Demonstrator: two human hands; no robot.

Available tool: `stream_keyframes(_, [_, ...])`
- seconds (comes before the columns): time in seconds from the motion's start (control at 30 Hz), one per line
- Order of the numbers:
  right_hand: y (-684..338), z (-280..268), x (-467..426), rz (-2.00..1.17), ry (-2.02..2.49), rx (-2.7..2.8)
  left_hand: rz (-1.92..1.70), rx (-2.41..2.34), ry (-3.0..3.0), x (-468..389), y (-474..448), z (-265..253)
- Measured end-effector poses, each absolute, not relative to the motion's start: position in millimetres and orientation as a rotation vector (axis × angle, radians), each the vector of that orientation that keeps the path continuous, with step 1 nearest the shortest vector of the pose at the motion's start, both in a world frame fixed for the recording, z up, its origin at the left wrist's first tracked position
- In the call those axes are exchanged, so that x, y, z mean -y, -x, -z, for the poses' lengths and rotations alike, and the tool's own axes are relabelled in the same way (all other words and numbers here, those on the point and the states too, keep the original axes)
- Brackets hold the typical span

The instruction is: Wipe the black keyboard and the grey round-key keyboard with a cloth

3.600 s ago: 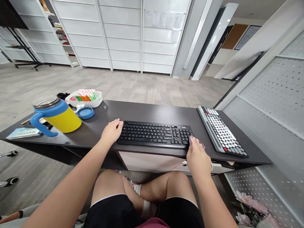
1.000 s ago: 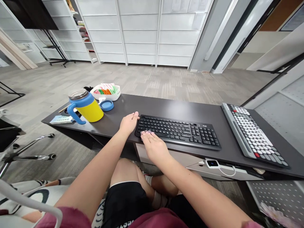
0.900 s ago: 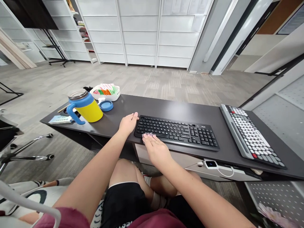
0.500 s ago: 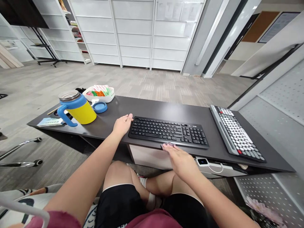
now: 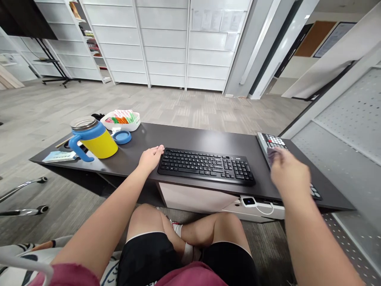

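Note:
A black keyboard [image 5: 205, 165] lies flat along the front of the dark desk. My left hand [image 5: 151, 156] rests at its left end, fingers stretched forward and lying by the top left corner. My right hand [image 5: 287, 171], smeared by motion, is over the right side of the desk. Its fingers are closed on a small greyish-purple cloth [image 5: 272, 151], most of which the hand covers. Under that hand is a second keyboard [image 5: 275, 141], grey with white, dark and red keys; its middle is hidden by the hand and forearm.
A blue and yellow mug [image 5: 99, 141] stands at the left, with a blue lid [image 5: 122, 137] beside it. Behind is a white basket [image 5: 127, 126] of colourful packets. A watch on a white charger [image 5: 248, 201] sits below the desk's front edge. A perforated panel [image 5: 354, 115] borders the right.
My right hand has moved right and away from the black keyboard's front edge to the grey keyboard, carrying the cloth. My left hand stays at the black keyboard's left end. The view has shifted slightly.

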State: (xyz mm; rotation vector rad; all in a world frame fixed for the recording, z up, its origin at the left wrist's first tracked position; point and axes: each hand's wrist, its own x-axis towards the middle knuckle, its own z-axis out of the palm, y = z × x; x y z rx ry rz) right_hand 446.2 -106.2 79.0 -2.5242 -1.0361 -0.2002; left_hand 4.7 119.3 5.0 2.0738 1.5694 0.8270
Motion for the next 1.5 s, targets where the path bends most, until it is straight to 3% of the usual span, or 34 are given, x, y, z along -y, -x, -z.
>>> stream_keyframes(0.13, [-410,-46,74,-0.018,2.661,1.274,-0.820,-1.575,-2.061,-119,-4,-6])
stream_keyframes(0.33, [-355,-14,60,0.140,2.680,1.443,-0.798,-1.569,-2.068,-121,-3,-4])
stream_keyframes(1.5, [-135,16,12,0.224,1.882,1.910,-0.831,-1.540,-2.120,-120,-6,-3])
